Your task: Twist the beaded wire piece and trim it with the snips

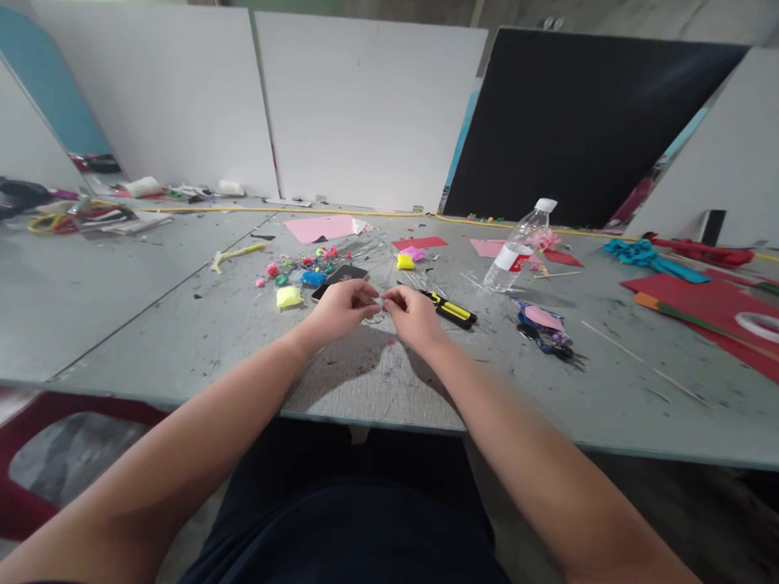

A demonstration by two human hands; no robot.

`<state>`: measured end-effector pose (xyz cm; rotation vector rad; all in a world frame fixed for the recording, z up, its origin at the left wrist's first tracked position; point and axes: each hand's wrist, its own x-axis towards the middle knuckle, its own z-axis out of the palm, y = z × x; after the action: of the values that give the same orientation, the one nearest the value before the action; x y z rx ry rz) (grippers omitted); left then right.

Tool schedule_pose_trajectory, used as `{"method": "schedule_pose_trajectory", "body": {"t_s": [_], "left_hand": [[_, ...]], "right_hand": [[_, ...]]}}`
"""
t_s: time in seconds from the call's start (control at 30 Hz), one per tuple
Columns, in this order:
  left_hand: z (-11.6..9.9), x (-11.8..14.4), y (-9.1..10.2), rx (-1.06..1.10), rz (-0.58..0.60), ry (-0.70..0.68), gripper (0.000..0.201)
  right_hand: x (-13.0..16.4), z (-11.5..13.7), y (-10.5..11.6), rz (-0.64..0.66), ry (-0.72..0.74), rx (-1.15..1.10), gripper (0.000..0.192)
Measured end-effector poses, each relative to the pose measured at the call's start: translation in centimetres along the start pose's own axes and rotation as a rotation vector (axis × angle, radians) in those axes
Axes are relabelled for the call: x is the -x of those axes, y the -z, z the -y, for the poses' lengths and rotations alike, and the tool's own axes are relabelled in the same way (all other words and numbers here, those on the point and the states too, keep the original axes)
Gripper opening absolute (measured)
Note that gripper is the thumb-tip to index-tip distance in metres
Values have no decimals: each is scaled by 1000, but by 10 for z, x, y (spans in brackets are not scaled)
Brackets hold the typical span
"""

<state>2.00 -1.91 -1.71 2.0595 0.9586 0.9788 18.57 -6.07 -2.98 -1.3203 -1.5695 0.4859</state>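
wire [377, 307], thin and barely visible, pinched between left hand [341, 309] and right hand [414, 317], both closed on it just above table [171, 318]. held mid-front, likely for close fingertip work. phone [340, 280] just behind; screwdriver [451, 309] beside right hand; bottle [517, 247] well apart.

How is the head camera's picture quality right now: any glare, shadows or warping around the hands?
Head view: soft, even light, no harsh glare on the table; faint shadow under the left hand and right hand; wide-angle warping bends the edges; the small thing pinched between the hands is too tiny to make out.
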Motion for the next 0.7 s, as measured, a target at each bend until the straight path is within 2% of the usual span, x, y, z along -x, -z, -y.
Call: {"method": "schedule_pose_trajectory", "body": {"t_s": [0.13,0.27,0.5,0.7], "left_hand": [[-7,0,-1,225,-17,172,25],[-9,-1,-3,270,-61,235,22],[-7,-2,-9,264,-40,200,24],[-4,-3,-9,234,-64,146,25]], "right_hand": [[-1,-2,5,-9,44,-57,8],[0,-3,4,-7,86,64,8],[2,0,-3,-28,164,394,15],[2,0,-6,-23,182,487,21]]}}
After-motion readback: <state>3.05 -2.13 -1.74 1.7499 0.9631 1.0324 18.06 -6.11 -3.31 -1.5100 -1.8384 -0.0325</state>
